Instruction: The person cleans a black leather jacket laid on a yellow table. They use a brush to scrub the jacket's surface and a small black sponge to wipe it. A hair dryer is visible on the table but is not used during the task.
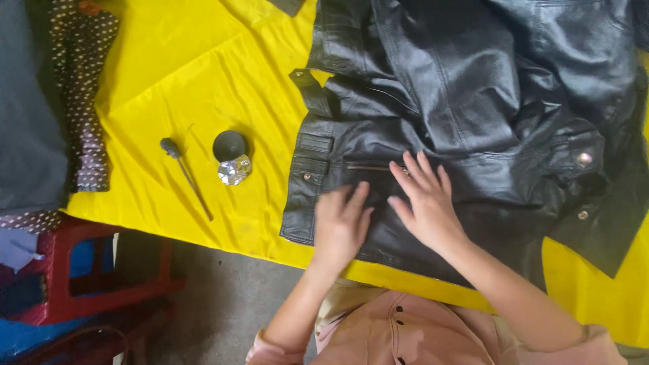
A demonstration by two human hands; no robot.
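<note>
A: Where are your hands?

B: Your left hand (341,226) and right hand (424,199) lie flat, fingers spread, holding nothing, on the crumpled black leather jacket (466,115), near its lower hem.

A: Room nearby?

B: The yellow cloth-covered table (182,74) lies open leftward, past a small round black tin (230,146) and thin black-headed tool (184,172).

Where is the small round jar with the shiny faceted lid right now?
In the head view, the small round jar sits on the yellow cloth, left of the black leather jacket and just right of the thin tool.
</note>
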